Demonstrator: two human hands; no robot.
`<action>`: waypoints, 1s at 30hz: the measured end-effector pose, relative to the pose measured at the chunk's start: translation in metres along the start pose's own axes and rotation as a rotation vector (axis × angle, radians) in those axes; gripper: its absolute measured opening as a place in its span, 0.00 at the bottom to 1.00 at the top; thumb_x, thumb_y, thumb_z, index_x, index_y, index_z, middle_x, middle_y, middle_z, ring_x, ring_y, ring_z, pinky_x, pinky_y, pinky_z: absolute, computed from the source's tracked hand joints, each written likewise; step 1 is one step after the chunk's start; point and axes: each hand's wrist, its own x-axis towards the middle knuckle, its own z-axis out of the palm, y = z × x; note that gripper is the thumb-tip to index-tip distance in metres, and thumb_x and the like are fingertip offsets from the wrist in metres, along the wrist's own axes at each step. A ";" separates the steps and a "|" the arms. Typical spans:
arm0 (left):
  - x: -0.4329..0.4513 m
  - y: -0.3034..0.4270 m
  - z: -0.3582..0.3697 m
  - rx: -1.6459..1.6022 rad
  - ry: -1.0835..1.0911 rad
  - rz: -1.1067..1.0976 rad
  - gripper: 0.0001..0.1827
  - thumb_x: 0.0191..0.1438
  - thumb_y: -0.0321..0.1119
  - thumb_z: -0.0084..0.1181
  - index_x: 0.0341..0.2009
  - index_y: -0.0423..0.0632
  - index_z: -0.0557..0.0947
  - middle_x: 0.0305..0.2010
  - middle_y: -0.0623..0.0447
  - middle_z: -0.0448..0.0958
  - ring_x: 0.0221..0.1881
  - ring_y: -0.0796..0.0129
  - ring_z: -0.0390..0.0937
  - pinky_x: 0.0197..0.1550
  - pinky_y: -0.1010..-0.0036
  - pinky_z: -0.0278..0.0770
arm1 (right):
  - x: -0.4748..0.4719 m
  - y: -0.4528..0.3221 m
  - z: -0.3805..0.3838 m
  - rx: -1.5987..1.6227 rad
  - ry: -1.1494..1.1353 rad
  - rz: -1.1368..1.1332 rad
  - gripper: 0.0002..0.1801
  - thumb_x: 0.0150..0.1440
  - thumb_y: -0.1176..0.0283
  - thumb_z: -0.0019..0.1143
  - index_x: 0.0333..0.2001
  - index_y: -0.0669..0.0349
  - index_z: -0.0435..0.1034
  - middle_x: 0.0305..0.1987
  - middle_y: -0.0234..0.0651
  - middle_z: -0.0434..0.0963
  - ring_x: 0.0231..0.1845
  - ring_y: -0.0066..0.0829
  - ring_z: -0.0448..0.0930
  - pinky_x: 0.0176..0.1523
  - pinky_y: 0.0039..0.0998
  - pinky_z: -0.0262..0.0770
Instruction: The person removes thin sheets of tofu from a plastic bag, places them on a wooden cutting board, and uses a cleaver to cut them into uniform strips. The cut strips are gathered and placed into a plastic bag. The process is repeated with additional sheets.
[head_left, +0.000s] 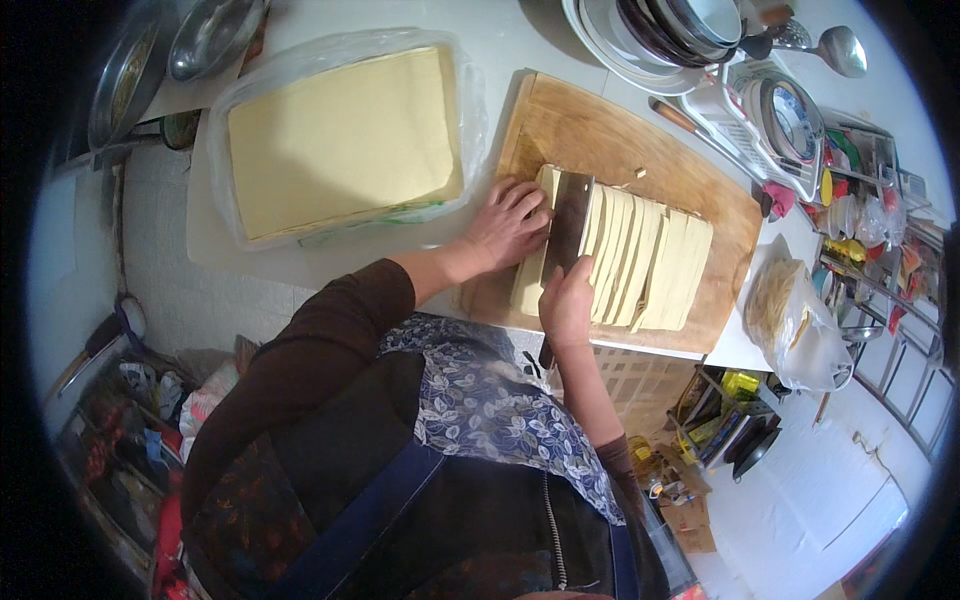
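Note:
On a wooden cutting board (570, 120) lies a stack of pale yellow sheets (645, 255) that look like pressed tofu. Its right part is cut into strips, some leaning apart. A broad steel cleaver (570, 225) stands edge-down across the left part of the stack. My right hand (568, 304) grips it where handle meets blade; the handle's end shows below my fist. With bent fingers my left hand (514, 225) presses on the narrow uncut part, close to the blade's left face. Left of the board, a larger stack of whole sheets (345, 142) lies in an open clear plastic bag (469, 97).
A small scrap (640, 172) lies on the board. Behind it stand stacked bowls (675, 30), a white dish rack (739, 135) and a wooden-handled tool (682, 120). To the right is a clear bag of pale strips (780, 300). Metal pans (214, 37) sit at the far left.

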 end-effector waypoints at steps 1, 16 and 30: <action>0.000 0.001 -0.001 0.004 0.016 0.001 0.21 0.56 0.45 0.64 0.51 0.52 0.78 0.62 0.46 0.70 0.70 0.50 0.64 0.74 0.44 0.55 | 0.002 0.000 0.000 -0.017 -0.017 0.018 0.15 0.67 0.74 0.49 0.48 0.69 0.54 0.25 0.66 0.76 0.28 0.71 0.77 0.31 0.62 0.70; 0.006 0.005 -0.008 0.008 -0.011 -0.028 0.20 0.51 0.44 0.65 0.49 0.54 0.82 0.62 0.49 0.72 0.69 0.51 0.66 0.74 0.44 0.56 | 0.025 -0.003 0.000 -0.030 -0.088 0.040 0.15 0.65 0.75 0.51 0.47 0.70 0.55 0.24 0.65 0.76 0.29 0.71 0.78 0.30 0.61 0.71; 0.004 0.004 0.003 -0.013 0.068 -0.029 0.20 0.49 0.44 0.66 0.47 0.55 0.81 0.60 0.49 0.72 0.67 0.51 0.66 0.73 0.46 0.59 | 0.037 0.002 0.009 -0.001 -0.081 0.067 0.14 0.64 0.77 0.53 0.46 0.70 0.57 0.27 0.67 0.76 0.32 0.72 0.78 0.34 0.61 0.73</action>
